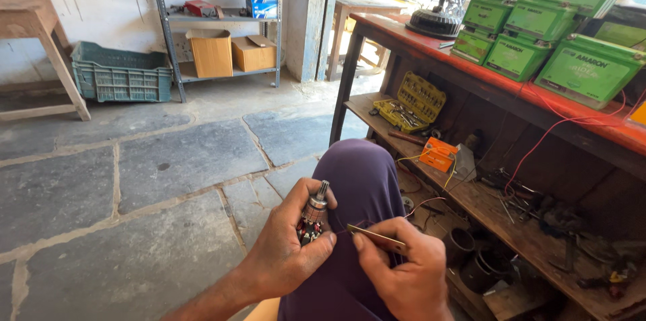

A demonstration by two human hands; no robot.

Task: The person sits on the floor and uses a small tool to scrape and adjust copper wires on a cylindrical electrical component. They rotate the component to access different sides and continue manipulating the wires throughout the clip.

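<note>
Your right hand [404,274] pinches a thin flat brass-coloured metal strip [377,237], its tip aimed left at the small cylindrical motor armature with copper windings [313,217]. That armature sits upright in your left hand [286,250], fingers pressed around it, shaft pointing up — over your purple-clad knee [363,186]. The strip's long axis runs nearly level, meeting the armature's lower end side-on. To your right, green rectangular battery boxes [538,38] are stacked on the red worktop [417,42]; below, an open yellow tool case [412,101] and a small orange box [437,154] rest on the wooden shelf [484,210].
</note>
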